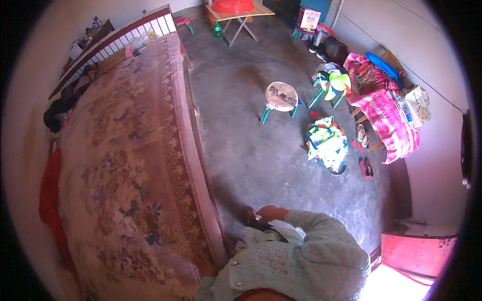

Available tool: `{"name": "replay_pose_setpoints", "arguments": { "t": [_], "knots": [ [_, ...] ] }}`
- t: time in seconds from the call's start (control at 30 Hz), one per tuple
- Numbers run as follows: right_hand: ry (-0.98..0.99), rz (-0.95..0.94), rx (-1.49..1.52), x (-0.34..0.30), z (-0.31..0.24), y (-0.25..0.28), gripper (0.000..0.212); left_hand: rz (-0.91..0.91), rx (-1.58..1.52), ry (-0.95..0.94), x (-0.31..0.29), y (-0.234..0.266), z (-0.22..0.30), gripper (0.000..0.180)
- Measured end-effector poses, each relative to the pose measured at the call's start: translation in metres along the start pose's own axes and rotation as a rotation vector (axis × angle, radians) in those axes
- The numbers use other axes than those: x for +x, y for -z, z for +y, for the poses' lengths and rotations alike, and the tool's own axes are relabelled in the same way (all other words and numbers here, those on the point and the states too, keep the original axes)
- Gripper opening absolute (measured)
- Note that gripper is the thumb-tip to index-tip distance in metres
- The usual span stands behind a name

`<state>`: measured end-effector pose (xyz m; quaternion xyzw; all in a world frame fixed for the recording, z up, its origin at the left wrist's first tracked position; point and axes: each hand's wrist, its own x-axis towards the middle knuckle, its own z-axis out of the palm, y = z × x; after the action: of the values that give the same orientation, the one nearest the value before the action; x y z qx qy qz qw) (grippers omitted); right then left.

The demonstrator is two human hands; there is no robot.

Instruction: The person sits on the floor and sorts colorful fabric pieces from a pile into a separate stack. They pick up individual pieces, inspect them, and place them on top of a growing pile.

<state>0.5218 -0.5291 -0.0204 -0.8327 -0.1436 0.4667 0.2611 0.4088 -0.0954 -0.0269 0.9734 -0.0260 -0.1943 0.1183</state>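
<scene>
My right hand [272, 213] is in front of my body, low in the view, with its fingers closed. A small whitish bit [258, 216] shows at the fingertips; its kind is too small to make out. Just beyond it is a dark shape, perhaps a shoe. My left hand [206, 269] shows only as a dim patch at the edge of the bed [125, 175], by the pale green sleeve; its fingers cannot be made out. A floral brown and pink cover lies over the bed.
A round-topped stool [281, 97] stands on the grey floor. Right of it, a heap of bright green and white cloth pieces [327, 143] sits near another stool [331, 85]. Shoes [366, 168] lie by a pink-draped seat [389, 118]. A table [246, 11] bears a red basin [233, 5].
</scene>
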Motion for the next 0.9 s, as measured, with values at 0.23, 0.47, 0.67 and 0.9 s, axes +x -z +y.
{"name": "replay_pose_setpoints", "arguments": {
  "t": [0.23,0.47,0.67,0.9],
  "knots": [
    [-0.184,0.027,-0.009,-0.021,0.031,-0.033,0.053,-0.014,-0.006,0.005,0.013,-0.014,0.003,0.069],
    [-0.38,0.088,0.039,-0.105,0.065,-0.078,0.056,-0.059,-0.036,0.017,0.018,-0.023,-0.003,0.065],
    [-0.473,0.067,0.237,-0.12,0.098,-0.114,0.047,-0.135,0.005,0.018,0.032,-0.012,-0.004,0.062],
    [-0.51,0.454,0.496,-0.123,0.169,-0.107,0.052,-0.257,0.096,0.064,0.071,0.009,0.023,0.058]
  ]
}}
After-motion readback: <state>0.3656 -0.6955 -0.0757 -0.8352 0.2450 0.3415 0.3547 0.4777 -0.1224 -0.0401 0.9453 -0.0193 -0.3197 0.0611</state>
